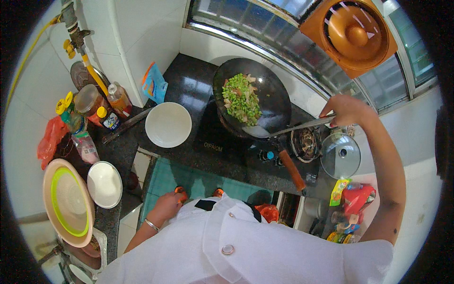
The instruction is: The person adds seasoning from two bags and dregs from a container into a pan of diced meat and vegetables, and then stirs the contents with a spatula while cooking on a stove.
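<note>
My right hand is closed around the handle of a metal wok spatula. The spatula's blade rests inside a black wok, at its near side, by a heap of chopped green vegetables with pale pieces. The wok sits on the gas hob, its wooden handle pointing towards me. My left hand hangs low beside my body, away from the counter; its fingers are partly curled, and whether they hold anything is unclear. An empty white bowl stands left of the wok.
A glass lid lies right of the second burner. At the left are sauce bottles, a white dish and nested plastic basins by the sink. A blue pouch stands by the wall; colourful packets are at the right.
</note>
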The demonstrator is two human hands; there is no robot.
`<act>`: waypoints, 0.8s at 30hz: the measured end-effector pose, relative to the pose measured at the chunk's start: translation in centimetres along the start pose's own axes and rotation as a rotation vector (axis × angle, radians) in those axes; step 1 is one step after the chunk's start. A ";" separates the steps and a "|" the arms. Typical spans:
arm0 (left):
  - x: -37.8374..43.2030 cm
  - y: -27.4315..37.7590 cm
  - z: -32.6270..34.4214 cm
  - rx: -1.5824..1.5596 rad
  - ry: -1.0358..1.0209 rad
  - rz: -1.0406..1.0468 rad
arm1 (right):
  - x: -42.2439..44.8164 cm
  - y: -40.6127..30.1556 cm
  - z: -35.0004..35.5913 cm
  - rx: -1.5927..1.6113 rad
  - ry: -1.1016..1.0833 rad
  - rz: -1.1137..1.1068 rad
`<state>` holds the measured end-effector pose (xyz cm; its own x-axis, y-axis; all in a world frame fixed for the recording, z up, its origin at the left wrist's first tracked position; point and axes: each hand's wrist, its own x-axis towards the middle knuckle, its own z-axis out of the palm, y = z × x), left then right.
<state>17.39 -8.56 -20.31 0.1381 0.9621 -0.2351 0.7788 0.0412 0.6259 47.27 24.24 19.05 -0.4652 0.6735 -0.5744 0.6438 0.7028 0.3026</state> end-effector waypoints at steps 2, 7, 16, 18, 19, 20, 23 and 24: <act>0.1 1.1 -0.9 0.004 -0.006 -0.024 | 2.3 0.0 2.8 0.128 0.121 -0.057; 0.1 1.0 -0.8 -0.008 -0.096 -0.031 | 5.9 1.6 6.4 0.443 0.258 0.057; 0.1 -0.4 0.1 0.024 -0.037 -0.035 | 1.9 -0.3 8.2 0.400 0.366 -0.360; 0.4 0.0 -0.1 0.026 -0.070 -0.036 | 3.9 -3.2 9.2 0.458 0.377 -0.133; 0.6 0.2 -0.2 0.031 -0.096 -0.042 | 4.9 -4.5 9.2 0.484 0.385 -0.020; 0.7 0.4 -0.4 0.036 -0.122 -0.049 | 5.6 -4.7 9.6 0.528 0.370 0.054; 0.7 0.7 -0.6 0.014 -0.078 -0.031 | 6.7 -4.6 10.8 0.789 0.305 0.252; 0.4 0.6 -0.4 0.001 -0.076 -0.031 | 6.7 -4.3 11.4 0.964 0.264 0.293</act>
<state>17.61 -8.02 -19.71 0.1605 0.9370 -0.3102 0.7840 0.0699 0.6168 48.32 23.15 5.24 -0.2554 0.8986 -0.3566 0.9112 0.1005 -0.3994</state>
